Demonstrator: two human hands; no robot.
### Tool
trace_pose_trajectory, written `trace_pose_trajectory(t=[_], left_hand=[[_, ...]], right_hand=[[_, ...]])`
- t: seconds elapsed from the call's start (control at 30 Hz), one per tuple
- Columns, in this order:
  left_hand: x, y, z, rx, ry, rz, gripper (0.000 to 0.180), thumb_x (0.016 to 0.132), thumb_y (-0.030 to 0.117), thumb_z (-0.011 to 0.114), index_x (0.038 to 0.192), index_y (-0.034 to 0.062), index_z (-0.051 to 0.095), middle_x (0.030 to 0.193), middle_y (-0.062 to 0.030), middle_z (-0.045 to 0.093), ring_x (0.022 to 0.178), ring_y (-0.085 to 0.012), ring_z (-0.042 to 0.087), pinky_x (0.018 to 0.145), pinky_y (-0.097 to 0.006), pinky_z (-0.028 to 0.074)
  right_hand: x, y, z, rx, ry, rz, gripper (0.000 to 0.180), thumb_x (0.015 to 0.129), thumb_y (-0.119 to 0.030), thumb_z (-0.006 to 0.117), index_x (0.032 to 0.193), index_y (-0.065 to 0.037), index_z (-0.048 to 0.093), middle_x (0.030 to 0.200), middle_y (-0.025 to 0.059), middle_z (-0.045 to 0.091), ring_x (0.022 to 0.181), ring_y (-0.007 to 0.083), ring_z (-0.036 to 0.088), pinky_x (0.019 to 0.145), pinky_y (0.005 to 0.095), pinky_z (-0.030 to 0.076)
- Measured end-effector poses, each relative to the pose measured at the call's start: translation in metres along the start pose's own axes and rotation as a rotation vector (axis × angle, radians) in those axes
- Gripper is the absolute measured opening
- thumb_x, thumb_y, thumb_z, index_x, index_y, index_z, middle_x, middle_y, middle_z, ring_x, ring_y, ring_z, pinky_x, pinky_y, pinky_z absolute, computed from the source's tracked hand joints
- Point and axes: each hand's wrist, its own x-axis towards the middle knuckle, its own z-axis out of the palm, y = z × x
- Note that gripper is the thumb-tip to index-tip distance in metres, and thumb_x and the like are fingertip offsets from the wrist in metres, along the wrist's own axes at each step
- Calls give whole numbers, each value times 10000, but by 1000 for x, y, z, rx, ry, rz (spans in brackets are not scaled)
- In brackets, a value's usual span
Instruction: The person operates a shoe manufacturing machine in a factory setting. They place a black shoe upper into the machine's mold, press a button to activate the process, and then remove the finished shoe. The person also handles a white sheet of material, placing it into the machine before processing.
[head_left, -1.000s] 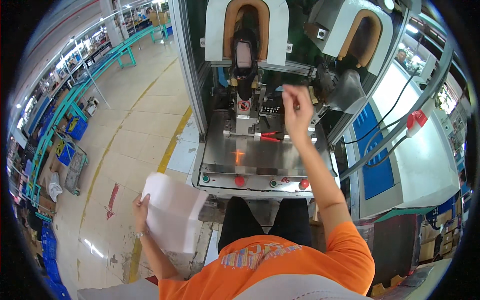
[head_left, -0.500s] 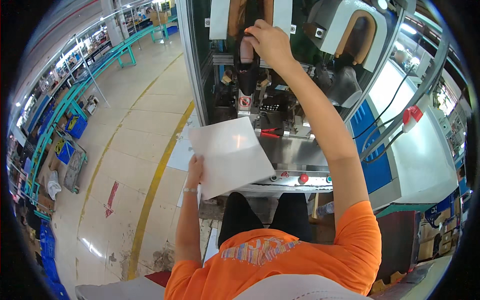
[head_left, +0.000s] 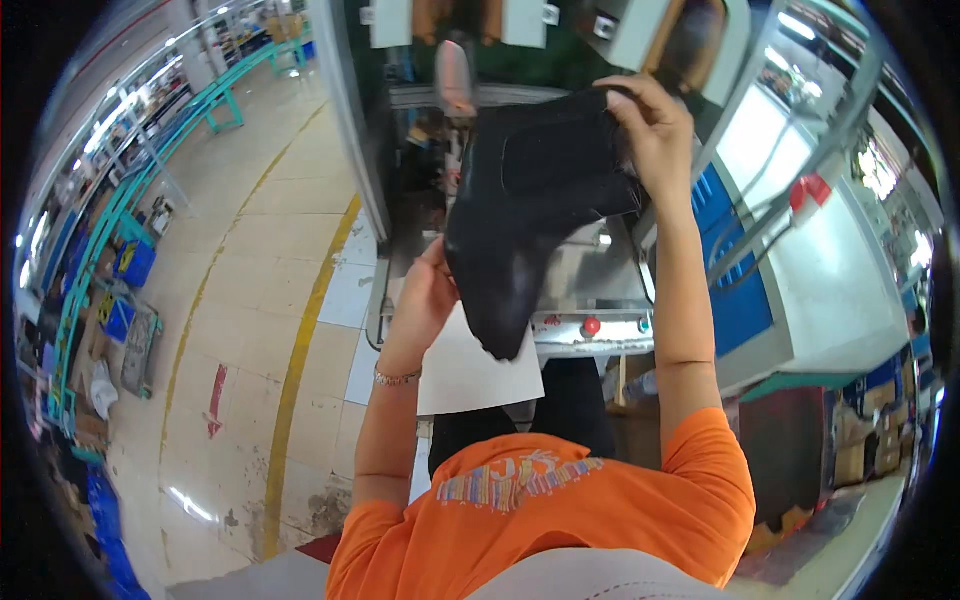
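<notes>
A black boot upper [head_left: 540,190] is spread sideways in front of the machine, its shaft to the right and its toe pointing down toward me. My right hand [head_left: 655,130] pinches the top edge of the shaft between thumb and fingers. At the other side, my left hand [head_left: 428,295] has its fingers closed at the upper's left edge. Just below that hand a white sheet [head_left: 478,375] hangs over the machine's front edge and my thighs; whether the left hand also grips it is hidden. Behind the upper, the bare pinkish top of a form [head_left: 455,75] stands in the machine.
The machine's front panel carries a red button [head_left: 592,326]. Brown-padded clamps [head_left: 665,40] hang at its top right. On the right stands a white and blue cabinet [head_left: 800,260] with a red plug [head_left: 808,195] before it. A green conveyor [head_left: 135,180] runs along the left.
The black upper has come off the form and toward me in my right hand. My left hand has moved up to its edge. The white sheet has dropped lower, beneath the upper.
</notes>
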Motion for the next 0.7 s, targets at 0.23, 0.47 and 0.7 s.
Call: trace_pose_trajectory(t=[0.23,0.47,0.7], left_hand=[[20,-103,65,139,27,-352,387,869,39,534,1246,14,451,1194,-86,546,1082,-191,526,935,-322,410],[12,-222,83,45,139,-672,269,860,30,560,1109,28,459,1052,-99,577,946,-183,593,838,-310,505],[-4,-240,109,143,-286,-1114,337,940,184,458,1227,14,408,1167,-191,549,990,-249,600,814,-332,509]], right_hand=[[-112,10,-131,-772,-2,196,462,788,-325,639,1111,-2,564,1099,189,569,955,310,560,822,388,441],[-233,-149,-146,-787,-679,810,716,705,-296,693,1306,-65,381,1274,228,424,1000,370,549,797,441,465],[-289,-164,-227,-1115,-360,1149,296,697,-32,552,982,-39,630,842,182,633,786,363,600,697,417,475]])
